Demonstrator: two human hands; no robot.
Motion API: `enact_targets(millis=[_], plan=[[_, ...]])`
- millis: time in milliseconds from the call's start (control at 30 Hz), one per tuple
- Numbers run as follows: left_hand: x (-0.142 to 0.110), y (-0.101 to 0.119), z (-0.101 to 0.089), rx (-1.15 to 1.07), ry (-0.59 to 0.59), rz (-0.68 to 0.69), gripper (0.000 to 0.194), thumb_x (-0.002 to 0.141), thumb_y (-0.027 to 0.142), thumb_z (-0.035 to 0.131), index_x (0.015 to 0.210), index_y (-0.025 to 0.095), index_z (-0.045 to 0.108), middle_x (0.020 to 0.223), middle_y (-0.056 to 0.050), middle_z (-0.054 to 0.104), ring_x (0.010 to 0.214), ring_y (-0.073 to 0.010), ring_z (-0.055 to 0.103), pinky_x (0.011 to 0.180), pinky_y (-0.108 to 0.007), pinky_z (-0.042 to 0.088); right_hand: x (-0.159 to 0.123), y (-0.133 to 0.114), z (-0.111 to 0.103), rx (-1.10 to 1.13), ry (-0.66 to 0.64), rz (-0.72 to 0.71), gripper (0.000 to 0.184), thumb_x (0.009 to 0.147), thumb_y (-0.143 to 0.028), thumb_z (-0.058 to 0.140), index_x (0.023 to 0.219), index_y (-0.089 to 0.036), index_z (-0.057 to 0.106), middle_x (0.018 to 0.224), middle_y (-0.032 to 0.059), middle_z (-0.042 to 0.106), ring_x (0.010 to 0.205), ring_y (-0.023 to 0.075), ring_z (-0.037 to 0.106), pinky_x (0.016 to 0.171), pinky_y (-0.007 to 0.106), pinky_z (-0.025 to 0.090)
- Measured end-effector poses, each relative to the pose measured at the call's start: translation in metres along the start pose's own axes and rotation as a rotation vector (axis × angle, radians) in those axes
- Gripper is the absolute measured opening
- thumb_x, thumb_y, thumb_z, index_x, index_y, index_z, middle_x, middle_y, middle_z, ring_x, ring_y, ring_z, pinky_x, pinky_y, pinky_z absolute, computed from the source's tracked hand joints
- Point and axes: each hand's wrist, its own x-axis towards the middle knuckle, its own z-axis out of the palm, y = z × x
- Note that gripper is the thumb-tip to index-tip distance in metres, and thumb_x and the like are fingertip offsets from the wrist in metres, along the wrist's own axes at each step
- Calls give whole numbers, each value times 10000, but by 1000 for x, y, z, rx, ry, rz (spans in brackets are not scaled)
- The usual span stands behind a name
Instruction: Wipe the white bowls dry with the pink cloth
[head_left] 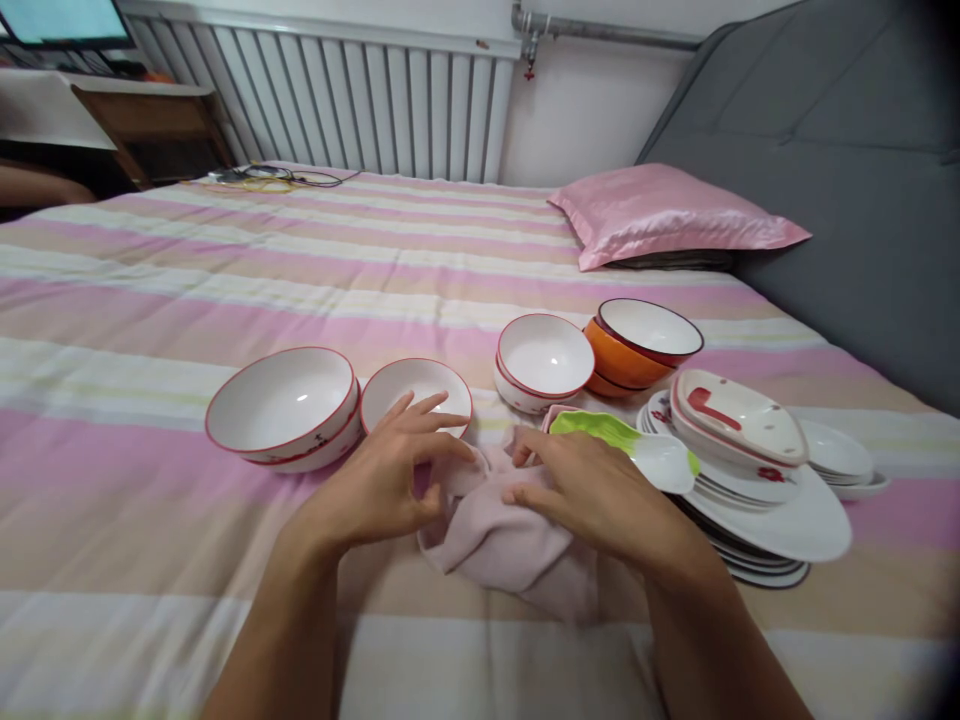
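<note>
My left hand (pixel 390 470) and my right hand (pixel 592 490) both rest on a crumpled pale pink cloth (pixel 502 535) lying on the striped bed (pixel 225 280). The left hand's fingers curl onto the cloth's left edge, pinching it. Fingers of the right hand press into the cloth's top and grip it. Just beyond the left hand sit a small white red-rimmed bowl (pixel 417 392) and a larger one (pixel 283 405). A green leaf-shaped dish (pixel 600 430) lies right behind my right hand.
A stack of white plates (pixel 780 520) holds a red-patterned dish (pixel 739 415) at the right. Behind stand stacked white bowls (pixel 544 360) and orange bowls (pixel 637 345). A pink pillow (pixel 667 212), grey headboard (pixel 847 170) and radiator (pixel 360 95) lie beyond.
</note>
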Motion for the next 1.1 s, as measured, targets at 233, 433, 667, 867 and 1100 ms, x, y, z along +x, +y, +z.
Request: enact_targets(millis=[233, 433, 667, 867, 1100], plan=[[5, -7, 7, 83, 25, -10, 412, 760, 34, 517, 1013, 310, 690, 1162, 3, 670, 1236, -245, 507, 1100, -560, 244, 1, 2, -10, 203, 92, -156, 290, 718, -72, 587, 897, -271, 699, 885, -10, 722, 861, 202, 644, 769, 314, 431], [8, -7, 9, -201, 251, 13, 223, 836, 163, 561, 977, 224, 723, 1122, -72, 692, 1130, -222, 594, 1075, -436, 355, -3, -1, -21, 699, 67, -349, 407, 749, -7, 527, 1012, -273, 686, 961, -27, 719, 863, 134, 682, 784, 248, 508], [6, 5, 0, -723, 297, -224, 213, 858, 346, 588, 923, 211, 740, 939, -46, 733, 887, -179, 666, 756, -248, 512, -15, 1, -29, 872, 43, -494, 291, 742, -35, 641, 889, -278, 707, 805, -56, 731, 798, 101, 679, 733, 180, 519], [10, 10, 4, -1056, 358, -431, 336, 797, 463, 633, 841, 151, 748, 665, -35, 699, 612, -134, 611, 555, -208, 469, -3, -7, -18, 775, 156, -366, 155, 747, -113, 663, 832, -233, 713, 860, -17, 729, 825, 134, 676, 752, 222, 523], [14, 19, 9, -1180, 349, -476, 355, 783, 454, 650, 746, 113, 741, 571, -39, 656, 502, -107, 534, 486, -201, 405, 6, -11, -6, 626, 327, -292, 165, 787, -133, 608, 882, -232, 699, 905, 4, 720, 868, 167, 652, 791, 294, 489]])
